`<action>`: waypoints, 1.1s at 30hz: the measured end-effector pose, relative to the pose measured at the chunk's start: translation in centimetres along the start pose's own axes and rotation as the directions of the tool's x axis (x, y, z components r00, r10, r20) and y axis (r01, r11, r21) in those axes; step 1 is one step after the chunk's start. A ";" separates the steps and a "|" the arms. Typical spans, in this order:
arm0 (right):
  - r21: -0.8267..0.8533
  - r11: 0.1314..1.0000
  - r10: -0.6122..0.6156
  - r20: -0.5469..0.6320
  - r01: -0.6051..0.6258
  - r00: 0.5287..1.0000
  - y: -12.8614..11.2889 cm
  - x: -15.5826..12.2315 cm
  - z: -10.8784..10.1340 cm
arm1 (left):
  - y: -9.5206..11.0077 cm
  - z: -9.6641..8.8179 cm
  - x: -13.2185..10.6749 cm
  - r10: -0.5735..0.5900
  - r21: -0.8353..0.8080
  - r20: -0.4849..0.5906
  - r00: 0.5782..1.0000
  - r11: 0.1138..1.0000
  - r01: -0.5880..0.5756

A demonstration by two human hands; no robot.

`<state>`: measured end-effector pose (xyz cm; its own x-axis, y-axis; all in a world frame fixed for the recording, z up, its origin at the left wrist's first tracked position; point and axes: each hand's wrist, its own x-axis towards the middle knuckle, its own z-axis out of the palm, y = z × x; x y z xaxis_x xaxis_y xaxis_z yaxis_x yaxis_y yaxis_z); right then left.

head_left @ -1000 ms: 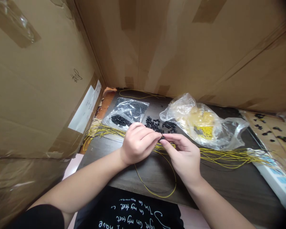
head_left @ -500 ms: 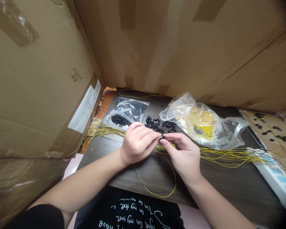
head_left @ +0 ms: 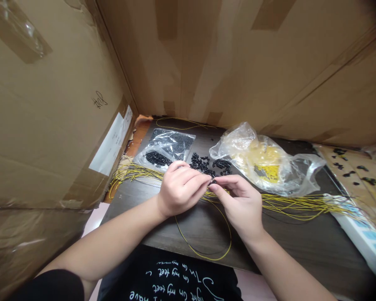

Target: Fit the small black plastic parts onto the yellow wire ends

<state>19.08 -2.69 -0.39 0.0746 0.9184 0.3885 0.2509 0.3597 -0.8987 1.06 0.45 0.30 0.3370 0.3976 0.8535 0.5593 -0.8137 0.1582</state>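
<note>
My left hand (head_left: 183,189) and my right hand (head_left: 242,205) meet fingertip to fingertip above the table. Between the thumb and forefinger of my right hand is a small black part (head_left: 213,181). The fingers of my left hand are pinched together against its left side; what they grip is hidden. A thin yellow wire (head_left: 229,244) hangs in a loop below my hands, and its ends pass out of sight beneath them. Under and behind the hands lies a bundle of yellow wires (head_left: 285,204). Loose small black parts (head_left: 200,162) are heaped just beyond my fingertips.
A clear bag of black pieces (head_left: 172,142) lies at the back left of the dark table (head_left: 288,242). A crumpled plastic bag with yellow contents (head_left: 266,161) sits at the back right. A white power strip (head_left: 354,225) stands at right. Cardboard walls (head_left: 238,75) enclose the table.
Hardly anything differs. Both hands keep their pinch in the same place, with a very slight shift of the right fingers around the small black part.
</note>
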 end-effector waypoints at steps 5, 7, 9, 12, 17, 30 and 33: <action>0.009 1.000 -0.024 0.006 0.024 1.000 -0.1 -0.2 0.0 | 0.0 -0.2 0.1 0.037 0.021 -0.017 0.999 0.999 -0.037; 0.000 0.999 -0.043 -0.002 0.043 0.999 0.0 -0.4 0.0 | 0.0 -0.3 0.1 0.047 0.028 -0.017 0.999 0.999 -0.047; -0.005 0.998 -0.056 -0.010 0.056 0.998 0.1 -0.5 -0.1 | 0.1 -0.4 0.1 0.056 0.030 -0.013 0.998 0.998 -0.056; -0.024 0.996 -0.081 -0.023 0.080 0.996 0.1 -0.7 -0.1 | 0.1 -0.6 0.3 0.069 0.030 -0.015 0.998 0.997 -0.068; -0.055 0.987 -0.152 -0.033 0.150 0.988 -0.2 -0.7 -0.1 | 0.4 -0.7 0.5 0.072 0.028 -0.027 0.997 0.997 -0.071; -0.077 0.987 -0.145 -0.048 0.141 0.988 -0.1 -0.6 -0.1 | 0.5 -0.9 0.7 0.097 0.046 -0.018 0.995 0.994 -0.097; -0.052 0.993 -0.108 -0.038 0.106 0.993 0.1 -0.6 -0.1 | 0.4 -0.8 0.6 0.089 0.012 -0.011 0.996 0.996 -0.089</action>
<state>19.18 -3.26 -0.65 0.0841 0.8672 0.4908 0.3070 0.4460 -0.8407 0.87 0.03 1.26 0.3772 0.3185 0.8696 0.5357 -0.8410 0.0757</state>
